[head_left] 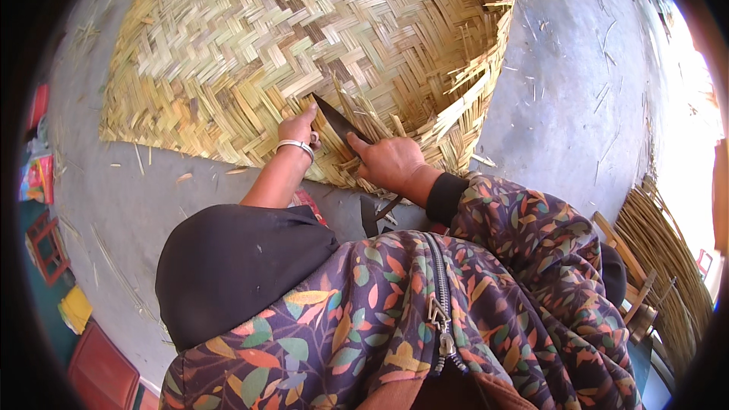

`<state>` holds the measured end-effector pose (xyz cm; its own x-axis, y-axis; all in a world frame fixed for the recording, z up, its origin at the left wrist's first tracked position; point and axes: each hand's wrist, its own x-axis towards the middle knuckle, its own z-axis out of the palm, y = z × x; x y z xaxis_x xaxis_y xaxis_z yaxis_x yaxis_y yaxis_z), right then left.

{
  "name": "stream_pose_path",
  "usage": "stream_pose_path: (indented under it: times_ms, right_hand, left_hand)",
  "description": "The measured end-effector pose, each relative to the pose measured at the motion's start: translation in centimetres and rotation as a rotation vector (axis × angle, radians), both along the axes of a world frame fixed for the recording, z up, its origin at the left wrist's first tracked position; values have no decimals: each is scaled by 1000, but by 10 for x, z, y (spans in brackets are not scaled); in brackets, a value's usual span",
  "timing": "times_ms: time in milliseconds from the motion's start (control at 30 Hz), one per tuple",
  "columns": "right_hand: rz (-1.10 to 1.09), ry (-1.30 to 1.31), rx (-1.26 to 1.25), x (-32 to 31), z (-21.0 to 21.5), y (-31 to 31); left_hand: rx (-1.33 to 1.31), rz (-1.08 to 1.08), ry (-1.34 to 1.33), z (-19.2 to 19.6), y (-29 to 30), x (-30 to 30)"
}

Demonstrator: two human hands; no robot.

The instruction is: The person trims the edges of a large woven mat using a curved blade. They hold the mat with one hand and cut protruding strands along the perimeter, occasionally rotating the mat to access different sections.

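Observation:
A large woven mat (304, 38) of pale yellow-green plant strips lies before me in a zigzag weave. Its right side curls up, with loose strip ends sticking out. My right hand (391, 163) grips a dark knife (332, 115) over the mat's near edge, index finger along the blade. The blade points up and left, its tip beside my left thumb. My left hand (298, 127), with a pale bangle on the wrist, is closed against the mat just left of the blade. What its curled fingers hold is hidden.
Scraps of strip litter the grey floor (562, 106). A bundle of long thin stalks (668, 258) lies at the right beside a piece of wood. Along the left stand a red-brown seat (102, 368), a yellow object (75, 309) and a small red frame (48, 247).

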<state>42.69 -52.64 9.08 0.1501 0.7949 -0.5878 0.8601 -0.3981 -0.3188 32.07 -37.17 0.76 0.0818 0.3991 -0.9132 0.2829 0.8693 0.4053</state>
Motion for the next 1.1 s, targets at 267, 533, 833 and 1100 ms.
stream_pose_path:
  times_ms: [267,533,833,1100]
  right_hand:
    - [-39,26,-22,-1,3,2]
    - [-10,-14,23,3,-19,5]
    - [76,-10,12,3,-14,6]
    - [132,-30,-127,14,39,-26]
  left_hand:
    - [36,-39,33,3,1,1]
    - [130,-106,-32,-5,4,2]
    - [827,-1148,351,12,-3,-27]
    - [861,-1254,424,0,0,-31]
